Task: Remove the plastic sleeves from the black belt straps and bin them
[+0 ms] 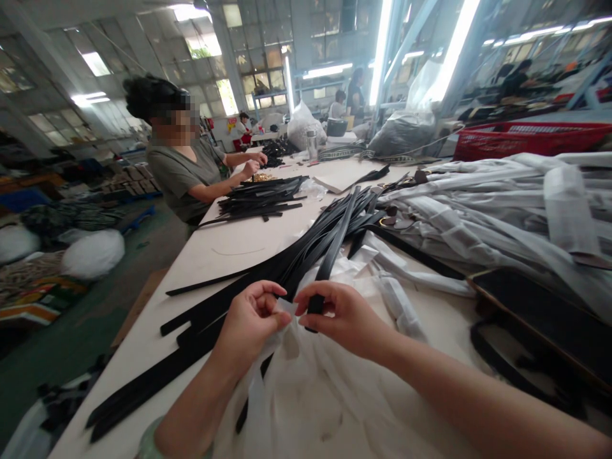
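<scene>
Seen from the head camera, a person's two bare hands work above the near end of a pale table [229, 245] in a workshop. The right hand [347, 315] pinches the near end of a black strap [338, 239] between thumb and fingers; the strap slopes away toward the middle of the table, lying over a bundle of black straps [294, 255] that fans out toward the left edge. The left hand [253, 315], just beside it, has thumb and forefinger closed on a thin white wrapping [290, 344], which hangs down toward the near edge. Along the table's right side lies a heap of white-wrapped straps [444, 210], with a dark flat piece [540, 325] at the near right corner and a red basket [530, 140] beyond the heap. At the left edge, farther up, a co-worker [179, 159] in a grey-green shirt stands with both hands over small gold-coloured pieces [262, 178], next to a second pile of black straps [262, 197]. Toward the far edge stand a clear bottle [312, 146] and a stuffed clear bag [306, 126]. Other people sit or stand farther back, under bright tube lights [382, 51].
</scene>
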`<state>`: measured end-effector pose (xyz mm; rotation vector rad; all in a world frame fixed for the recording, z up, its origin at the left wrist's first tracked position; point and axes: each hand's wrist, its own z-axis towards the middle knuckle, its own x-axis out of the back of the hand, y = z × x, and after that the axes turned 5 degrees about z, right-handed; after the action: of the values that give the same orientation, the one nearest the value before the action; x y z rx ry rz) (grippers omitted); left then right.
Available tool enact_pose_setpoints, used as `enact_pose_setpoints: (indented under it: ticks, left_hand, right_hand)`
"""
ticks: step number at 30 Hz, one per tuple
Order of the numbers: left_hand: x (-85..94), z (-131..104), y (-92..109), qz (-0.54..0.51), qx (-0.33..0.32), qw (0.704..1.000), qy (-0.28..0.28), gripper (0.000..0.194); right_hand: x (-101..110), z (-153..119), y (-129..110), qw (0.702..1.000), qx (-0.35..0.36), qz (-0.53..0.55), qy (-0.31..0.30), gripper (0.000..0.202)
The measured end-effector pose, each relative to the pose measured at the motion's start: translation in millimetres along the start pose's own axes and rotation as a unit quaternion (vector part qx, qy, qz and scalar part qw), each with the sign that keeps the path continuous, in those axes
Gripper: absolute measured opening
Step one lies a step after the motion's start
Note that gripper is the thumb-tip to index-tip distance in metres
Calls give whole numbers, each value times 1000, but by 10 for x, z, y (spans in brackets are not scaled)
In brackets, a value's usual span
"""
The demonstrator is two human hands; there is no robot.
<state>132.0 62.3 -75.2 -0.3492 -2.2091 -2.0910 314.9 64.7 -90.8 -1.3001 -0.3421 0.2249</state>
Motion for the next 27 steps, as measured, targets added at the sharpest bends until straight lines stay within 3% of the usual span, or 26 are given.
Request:
enact_pose_setpoints:
  ticks: [3, 8, 16, 23, 27]
  left_hand:
    - [-8, 5, 3, -4, 0, 1000, -26, 38]
    - [-9, -2, 91, -6, -10, 999, -50, 52]
    - [-50, -46, 109, 77, -52, 996, 3, 50]
    - [-6, -24, 102, 69, -39, 995, -54, 61]
    - [-3, -28, 96, 99, -43, 993, -39, 55]
  right_hand:
    - [-1, -1, 13, 999, 15, -36, -13, 10]
    - [25, 3, -13, 997, 36, -70, 0, 15]
    - [19, -35, -70, 988, 53, -142, 13, 12]
    - [28, -49, -130, 985, 60, -157, 39, 15]
    - [27, -56, -123, 983, 54, -169, 45, 23]
